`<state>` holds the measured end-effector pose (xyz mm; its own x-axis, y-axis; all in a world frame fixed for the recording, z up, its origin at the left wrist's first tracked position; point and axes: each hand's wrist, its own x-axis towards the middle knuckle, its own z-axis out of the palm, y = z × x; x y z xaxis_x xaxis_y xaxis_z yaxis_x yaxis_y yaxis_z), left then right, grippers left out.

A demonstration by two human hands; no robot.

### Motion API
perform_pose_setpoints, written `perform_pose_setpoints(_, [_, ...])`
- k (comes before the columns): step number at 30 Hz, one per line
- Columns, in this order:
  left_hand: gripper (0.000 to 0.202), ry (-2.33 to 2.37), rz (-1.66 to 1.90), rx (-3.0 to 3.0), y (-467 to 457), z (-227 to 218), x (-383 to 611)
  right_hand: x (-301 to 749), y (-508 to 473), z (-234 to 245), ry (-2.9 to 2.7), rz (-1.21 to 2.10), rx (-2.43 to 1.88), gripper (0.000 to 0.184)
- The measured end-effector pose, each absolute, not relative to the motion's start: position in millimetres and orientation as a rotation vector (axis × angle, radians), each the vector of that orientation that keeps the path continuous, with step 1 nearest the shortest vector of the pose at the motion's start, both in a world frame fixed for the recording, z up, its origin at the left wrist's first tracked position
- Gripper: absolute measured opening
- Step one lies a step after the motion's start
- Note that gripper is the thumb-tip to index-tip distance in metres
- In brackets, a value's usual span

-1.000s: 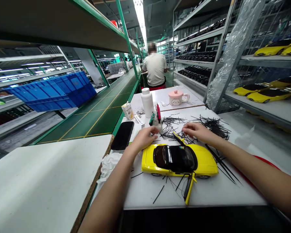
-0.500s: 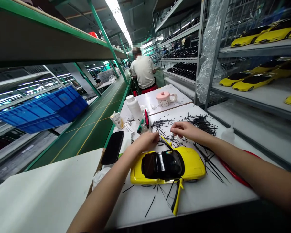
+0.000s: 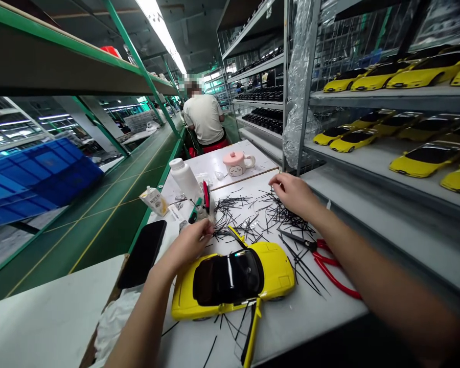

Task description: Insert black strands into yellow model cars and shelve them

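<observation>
Yellow model car (image 3: 233, 278): black roof, upright on its wheels, door open toward you | place: just below your left hand (image 3: 189, 243) | black plastic strips (image 3: 260, 214): loose, scattered heap | place: between your hands, reaching under your right hand (image 3: 293, 194), some around the car

The premises are identified as a factory assembly floor. A long green conveyor (image 3: 99, 204) is installed along the aisle, and steel racks (image 3: 368, 99) are stocked with rows of yellow model cars (image 3: 425, 166). A blue crate (image 3: 38, 179) is stored beyond the conveyor. A worker (image 3: 203, 117) is seated at the line, and overhead strip lights (image 3: 159, 30) are fitted throughout.
</observation>
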<state>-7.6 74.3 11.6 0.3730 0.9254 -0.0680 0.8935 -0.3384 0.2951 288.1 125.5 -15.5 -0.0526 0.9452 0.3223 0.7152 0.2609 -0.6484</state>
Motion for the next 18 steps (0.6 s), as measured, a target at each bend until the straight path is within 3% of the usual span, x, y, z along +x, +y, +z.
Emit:
perform_pose_setpoints(4, [0.015, 1.652, 0.294, 2.186, 63.4, 12.8, -16.7, 284.0, 130.6, -39.2, -2.025, 0.371, -1.78, 0.016])
perform_pose_setpoints(9, [0.013, 1.614, 0.429, 2.149, 59.6, 4.9, -20.2, 285.7, 137.5, -59.5, -2.095, 0.332, -2.097, 0.032])
perform_pose_setpoints(18, [0.015, 1.647, 0.382, 2.197, 58.5, -1.3, -21.0, 295.0, 143.3, -68.2, -2.201, 0.325, -1.949, 0.014])
